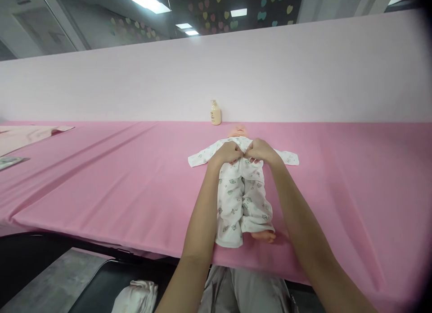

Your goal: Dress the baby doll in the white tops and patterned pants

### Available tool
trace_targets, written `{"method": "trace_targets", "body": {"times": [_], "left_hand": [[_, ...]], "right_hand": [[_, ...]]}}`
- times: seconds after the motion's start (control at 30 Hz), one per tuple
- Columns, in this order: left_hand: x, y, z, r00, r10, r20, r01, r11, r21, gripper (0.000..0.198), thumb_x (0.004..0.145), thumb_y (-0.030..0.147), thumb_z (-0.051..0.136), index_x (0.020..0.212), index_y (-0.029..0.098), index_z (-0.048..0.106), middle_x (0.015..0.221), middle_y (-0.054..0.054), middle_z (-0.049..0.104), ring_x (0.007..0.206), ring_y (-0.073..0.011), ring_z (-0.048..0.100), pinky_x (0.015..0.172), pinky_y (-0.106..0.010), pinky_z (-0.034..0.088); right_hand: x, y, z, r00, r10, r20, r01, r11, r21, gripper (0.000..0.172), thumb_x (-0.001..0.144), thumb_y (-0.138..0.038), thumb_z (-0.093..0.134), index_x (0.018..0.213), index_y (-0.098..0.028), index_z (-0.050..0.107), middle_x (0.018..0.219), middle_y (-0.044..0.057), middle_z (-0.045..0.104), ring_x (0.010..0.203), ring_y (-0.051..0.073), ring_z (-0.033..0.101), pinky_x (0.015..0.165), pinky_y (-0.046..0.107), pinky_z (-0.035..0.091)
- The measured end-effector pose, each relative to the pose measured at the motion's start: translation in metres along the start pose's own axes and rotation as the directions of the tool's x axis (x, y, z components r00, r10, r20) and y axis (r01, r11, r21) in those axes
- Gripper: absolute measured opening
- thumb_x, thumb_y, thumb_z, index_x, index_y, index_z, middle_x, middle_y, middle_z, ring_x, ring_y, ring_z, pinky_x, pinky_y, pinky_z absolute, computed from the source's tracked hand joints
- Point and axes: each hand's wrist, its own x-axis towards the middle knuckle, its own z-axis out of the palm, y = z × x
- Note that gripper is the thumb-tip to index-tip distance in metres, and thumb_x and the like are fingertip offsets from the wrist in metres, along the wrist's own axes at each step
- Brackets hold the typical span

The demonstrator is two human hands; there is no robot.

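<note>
Left hand (228, 153) and right hand (262, 151) are pinching the sleepsuit (241, 202) on the doll (238, 131), fingers (236, 150) closed on fabric — uneven tugging risks dragging it off the table (101, 178).

views: one, head | place: was worn on my head, above the near edge of the pink table (101, 178) | direction: looked forward and down, toward the pale wall (303, 70) | nearness: close, at arm's reach; my left hand (229, 153) and right hand (261, 151), closed on the doll (241, 200), sat at picture middle
</note>
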Motion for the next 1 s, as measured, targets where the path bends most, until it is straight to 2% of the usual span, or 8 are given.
{"method": "trace_targets", "body": {"times": [0.33, 0.4, 0.53, 0.7, 0.8, 0.87, 0.93, 1.0], "left_hand": [[0.0, 0.002, -0.001, 0.998, 0.04, -0.038, -0.039, 0.998, 0.047, 0.016, 0.071, 0.02, 0.052, 0.058, 0.016, 0.06, 0.054, -0.004, 0.06, 0.047, -0.0139, 0.053, 0.048, -0.026, 0.04], [0.002, 0.003, 0.004, 0.988, 0.08, -0.13, -0.066, 0.992, 0.104, 0.015, 0.073, 0.018, 0.05, 0.064, 0.016, 0.062, 0.064, -0.005, 0.063, 0.057, -0.0156, 0.058, 0.056, -0.027, 0.043], [0.01, 0.0, 0.018, 0.947, 0.085, -0.31, 0.018, 0.949, 0.316, 0.018, 0.077, 0.019, 0.048, 0.085, 0.016, 0.065, 0.096, -0.01, 0.065, 0.089, -0.0225, 0.06, 0.075, -0.031, 0.045], [0.011, -0.006, 0.027, 0.958, 0.027, -0.286, 0.088, 0.92, 0.382, 0.029, 0.079, 0.034, 0.054, 0.101, 0.017, 0.061, 0.113, -0.015, 0.055, 0.107, -0.0286, 0.053, 0.084, -0.036, 0.043], [0.01, -0.005, 0.027, 0.957, 0.018, -0.288, 0.085, 0.936, 0.342, 0.032, 0.073, 0.038, 0.061, 0.099, 0.018, 0.061, 0.109, -0.013, 0.057, 0.102, -0.0272, 0.055, 0.083, -0.035, 0.043], [0.012, -0.005, 0.027, 0.949, 0.027, -0.315, 0.075, 0.948, 0.309, 0.026, 0.07, 0.029, 0.062, 0.095, 0.019, 0.061, 0.099, -0.009, 0.061, 0.092, -0.0232, 0.058, 0.077, -0.031, 0.043], [0.016, -0.008, 0.026, 0.931, 0.012, -0.364, 0.074, 0.972, 0.221, 0.024, 0.068, 0.02, 0.062, 0.092, 0.02, 0.06, 0.087, -0.004, 0.064, 0.082, -0.0195, 0.059, 0.072, -0.028, 0.043], [0.018, -0.017, 0.021, 0.879, -0.067, -0.472, 0.104, 0.993, 0.051, 0.021, 0.069, 0.017, 0.061, 0.089, 0.02, 0.061, 0.079, -0.001, 0.063, 0.075, -0.0166, 0.059, 0.069, -0.026, 0.043]], "right_hand": [[-0.001, 0.006, -0.01, 0.997, -0.043, 0.071, 0.034, 0.991, 0.129, 0.007, 0.063, -0.015, 0.064, 0.057, -0.015, 0.063, 0.066, 0.008, 0.066, 0.055, 0.019, 0.06, 0.049, 0.03, 0.048], [0.004, 0.01, -0.007, 1.0, -0.001, 0.016, 0.0, 0.996, 0.089, 0.019, 0.071, -0.027, 0.062, 0.057, -0.016, 0.059, 0.061, 0.008, 0.064, 0.053, 0.019, 0.06, 0.052, 0.032, 0.048], [0.013, 0.016, 0.009, 0.985, 0.014, -0.171, -0.054, 0.972, -0.228, 0.04, 0.084, -0.048, 0.045, 0.057, -0.018, 0.053, 0.061, 0.011, 0.061, 0.069, 0.027, 0.064, 0.066, 0.039, 0.046], [0.024, 0.024, 0.028, 0.946, -0.074, -0.317, -0.045, 0.935, -0.352, 0.027, 0.081, -0.038, 0.05, 0.062, -0.02, 0.05, 0.072, 0.011, 0.063, 0.076, 0.027, 0.062, 0.065, 0.035, 0.044], [0.026, 0.029, 0.023, 0.961, -0.05, -0.273, -0.009, 0.978, -0.208, 0.024, 0.078, -0.029, 0.053, 0.057, -0.02, 0.047, 0.055, 0.004, 0.056, 0.059, 0.018, 0.057, 0.057, 0.028, 0.043], [0.025, 0.034, 0.011, 0.99, -0.021, -0.136, 0.025, 0.999, 0.028, 0.025, 0.078, -0.03, 0.056, 0.056, -0.019, 0.048, 0.049, 0.002, 0.053, 0.05, 0.015, 0.054, 0.05, 0.025, 0.042], [0.023, 0.044, -0.005, 0.999, -0.035, 0.001, 0.033, 0.944, 0.329, 0.021, 0.078, -0.032, 0.058, 0.064, -0.018, 0.054, 0.053, 0.002, 0.057, 0.05, 0.015, 0.056, 0.049, 0.024, 0.045], [0.02, 0.062, -0.022, 0.999, -0.045, -0.018, 0.048, 0.849, 0.526, 0.019, 0.079, -0.034, 0.057, 0.076, -0.016, 0.06, 0.064, 0.005, 0.063, 0.059, 0.017, 0.061, 0.053, 0.026, 0.049]]}}
